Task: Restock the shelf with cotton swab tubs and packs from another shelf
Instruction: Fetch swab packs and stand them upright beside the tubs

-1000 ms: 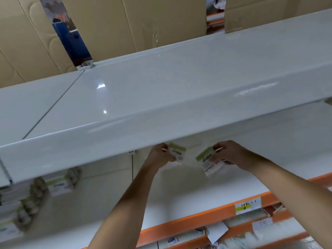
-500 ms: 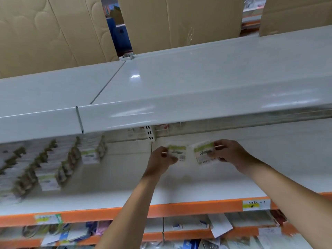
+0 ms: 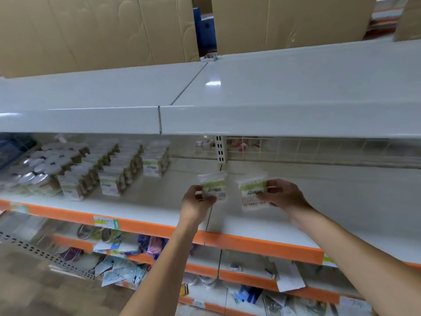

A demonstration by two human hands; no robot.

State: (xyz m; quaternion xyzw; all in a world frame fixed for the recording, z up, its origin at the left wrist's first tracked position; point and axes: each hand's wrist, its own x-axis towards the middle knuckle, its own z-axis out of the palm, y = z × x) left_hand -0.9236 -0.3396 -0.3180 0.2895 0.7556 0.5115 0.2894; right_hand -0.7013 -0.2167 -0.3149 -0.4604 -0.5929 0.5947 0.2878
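- Landmark: the orange-edged shelf (image 3: 159,208), a white deck with an orange front strip, running under a bare grey upper shelf (image 3: 273,92).
- Left hand (image 3: 197,202): raised above the orange-edged shelf near its middle seam. Fingers curled, thumb and fingers pinching the left cotton swab pack (image 3: 214,187) at its lower left edge.
- Left cotton swab pack: upright, clear wrapper with a green label band and a barcode at its lower right; held in the air above the shelf deck, not touching it.
- Right hand (image 3: 283,195): raised above the same shelf, right of the seam. Fingers wrapped behind the right cotton swab pack (image 3: 252,190), thumb pressed on its front lower edge.
- Right cotton swab pack: roughly upright, slightly tilted, green label facing the camera; just beside the left pack, a narrow gap between them. Whether its base touches the deck cannot be told.
- Stocked rows (image 3: 114,172): cotton swab packs stand in several front-to-back rows on the left part of the orange-edged shelf, well apart from both hands.
- Round tubs (image 3: 43,165): silver-lidded, grouped at the far left of that shelf; detail blurred.
- Cardboard panels (image 3: 102,30) stand behind the upper shelf.
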